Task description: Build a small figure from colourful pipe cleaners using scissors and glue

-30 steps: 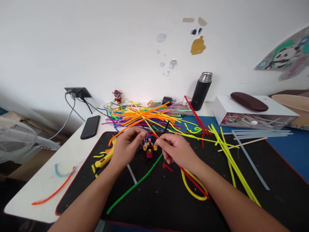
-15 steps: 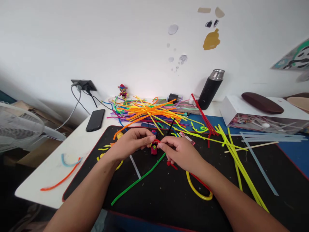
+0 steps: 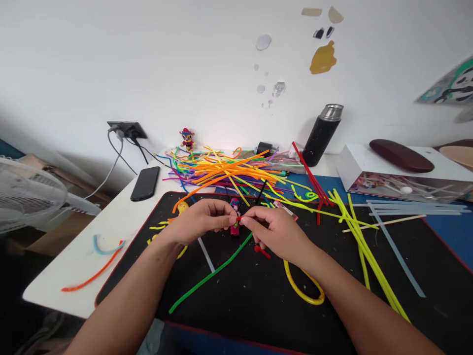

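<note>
Between my two hands is a short red pipe cleaner [image 3: 238, 218], pinched at its left end by my left hand [image 3: 203, 217] and at its right by my right hand [image 3: 275, 229]. Just behind it, a small figure [image 3: 234, 230] with a blue-and-red top and dark red lower part stands on the black mat [image 3: 236, 301], partly hidden by my fingers. Below my right hand lies a red twisted piece [image 3: 261, 251]. A green pipe cleaner [image 3: 207, 279] runs diagonally in front, and a yellow loop [image 3: 295, 291] lies under my right forearm.
Many coloured pipe cleaners [image 3: 229, 170] are heaped at the back, near a finished-looking figure [image 3: 187, 139]. A phone [image 3: 145, 184] lies left; a black flask [image 3: 322, 138] and a white box [image 3: 347, 167] stand right. Yellow-green stems [image 3: 373, 256] cross the mat's right side.
The red pipe cleaner now shows shorter between my fingertips, which have come slightly closer together. More of the small figure behind shows. The view has shifted slightly.
</note>
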Demonstrator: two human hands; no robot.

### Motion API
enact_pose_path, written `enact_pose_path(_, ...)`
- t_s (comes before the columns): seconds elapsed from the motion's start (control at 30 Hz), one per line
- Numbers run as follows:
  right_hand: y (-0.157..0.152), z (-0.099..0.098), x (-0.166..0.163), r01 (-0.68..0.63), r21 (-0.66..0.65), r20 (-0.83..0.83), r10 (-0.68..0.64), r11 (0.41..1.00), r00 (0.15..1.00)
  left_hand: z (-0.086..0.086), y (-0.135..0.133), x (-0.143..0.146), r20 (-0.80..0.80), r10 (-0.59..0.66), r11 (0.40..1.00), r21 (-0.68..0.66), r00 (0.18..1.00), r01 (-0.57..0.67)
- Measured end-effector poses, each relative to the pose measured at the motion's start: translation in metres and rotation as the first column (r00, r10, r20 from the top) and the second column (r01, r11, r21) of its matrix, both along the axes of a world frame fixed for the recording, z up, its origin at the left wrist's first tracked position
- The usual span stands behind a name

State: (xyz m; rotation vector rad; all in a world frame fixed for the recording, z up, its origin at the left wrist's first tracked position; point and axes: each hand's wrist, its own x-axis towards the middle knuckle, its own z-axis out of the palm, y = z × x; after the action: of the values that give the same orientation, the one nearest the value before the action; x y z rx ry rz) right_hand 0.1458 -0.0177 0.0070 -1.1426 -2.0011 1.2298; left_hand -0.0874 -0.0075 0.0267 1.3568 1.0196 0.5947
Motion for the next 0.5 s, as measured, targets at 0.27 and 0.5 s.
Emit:
enact_pose_path(0.27, -0.001, 0.001, -0.001, -0.005, -0.093, -0.087, -0.003, 0.996, 0.996, -0.011, -0.001, 0.007, 0.198, 0.124, 0.991, -0.074, 0.972, -0.112)
enact_pose_path(0.5, -0.004, -0.002, -0.004, -0.03, -0.162, -0.18, 0.0, 0.986, 0.984, -0.01, -0.007, 0.023, 0.319, 0.276, 0.958, -0.165, 0.907, -0.233)
